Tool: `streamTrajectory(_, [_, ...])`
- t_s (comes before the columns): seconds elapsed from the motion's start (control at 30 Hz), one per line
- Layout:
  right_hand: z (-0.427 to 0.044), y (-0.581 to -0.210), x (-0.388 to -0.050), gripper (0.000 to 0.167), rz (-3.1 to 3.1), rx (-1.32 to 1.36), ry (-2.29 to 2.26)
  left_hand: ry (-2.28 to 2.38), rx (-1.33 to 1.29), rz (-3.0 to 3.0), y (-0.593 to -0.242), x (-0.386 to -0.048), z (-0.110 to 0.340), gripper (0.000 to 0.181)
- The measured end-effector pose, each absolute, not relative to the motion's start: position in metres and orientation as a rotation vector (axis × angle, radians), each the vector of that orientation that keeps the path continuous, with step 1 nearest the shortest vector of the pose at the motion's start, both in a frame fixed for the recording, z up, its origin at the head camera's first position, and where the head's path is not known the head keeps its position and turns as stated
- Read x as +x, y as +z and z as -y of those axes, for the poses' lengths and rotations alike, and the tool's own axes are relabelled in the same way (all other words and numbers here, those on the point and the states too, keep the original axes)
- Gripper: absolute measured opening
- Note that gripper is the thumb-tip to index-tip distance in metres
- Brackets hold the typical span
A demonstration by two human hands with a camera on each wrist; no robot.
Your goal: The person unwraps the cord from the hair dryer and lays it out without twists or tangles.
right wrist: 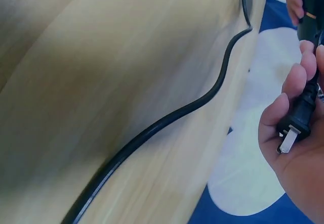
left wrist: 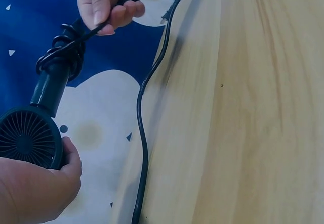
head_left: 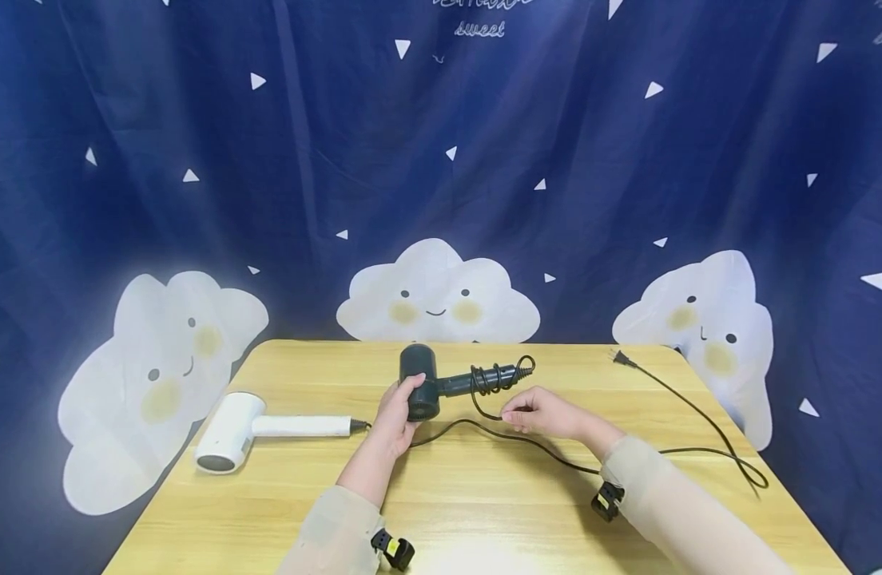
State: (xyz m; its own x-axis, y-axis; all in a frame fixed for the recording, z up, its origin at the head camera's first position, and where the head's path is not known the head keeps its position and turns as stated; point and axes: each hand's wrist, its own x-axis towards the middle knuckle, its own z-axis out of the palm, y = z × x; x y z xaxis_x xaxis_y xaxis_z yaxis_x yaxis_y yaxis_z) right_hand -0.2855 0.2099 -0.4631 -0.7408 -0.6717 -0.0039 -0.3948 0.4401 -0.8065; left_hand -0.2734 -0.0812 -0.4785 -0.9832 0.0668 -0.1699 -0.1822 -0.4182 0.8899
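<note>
My left hand (head_left: 392, 419) grips the barrel of a dark green hair dryer (head_left: 419, 363), held above the table with its handle pointing right. A black cord (left wrist: 59, 52) is wound several times round that handle. Its end runs to my right hand (head_left: 552, 413), whose thumb and fingers pinch it. The two-pin plug (right wrist: 299, 114) of this cord lies within the right hand's curled fingers in the right wrist view. To the left, a white hair dryer (head_left: 300, 426) lies on the table.
The white dryer's black cord (head_left: 556, 456) crosses the wooden table (head_left: 455, 511) beneath both arms and loops at the right. Its plug (head_left: 623, 358) lies near the back right edge. Behind the table hangs a blue curtain (head_left: 383, 176) with clouds.
</note>
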Motion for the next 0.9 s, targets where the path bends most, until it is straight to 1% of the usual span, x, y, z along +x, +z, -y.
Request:
streamTrajectory(0.3, [-0.201, -0.446, -0.271, 0.025, -2.476, -0.982, -1.085, 2.526, -0.164, -1.638, -0.478, -0.272, 0.082, 0.056])
streamTrajectory(0.63, [-0.186, -0.431, -0.264, 0.020, -2.669, -1.107, -0.945, 2.503, -0.158, -1.665, -0.476, -0.269, 0.082, 0.056])
streamTrajectory(0.9, [-0.176, -0.414, -0.262, 0.013, -2.798, -1.077, -0.877, 2.495, -0.151, -1.668, -0.477, -0.267, 0.083, 0.060])
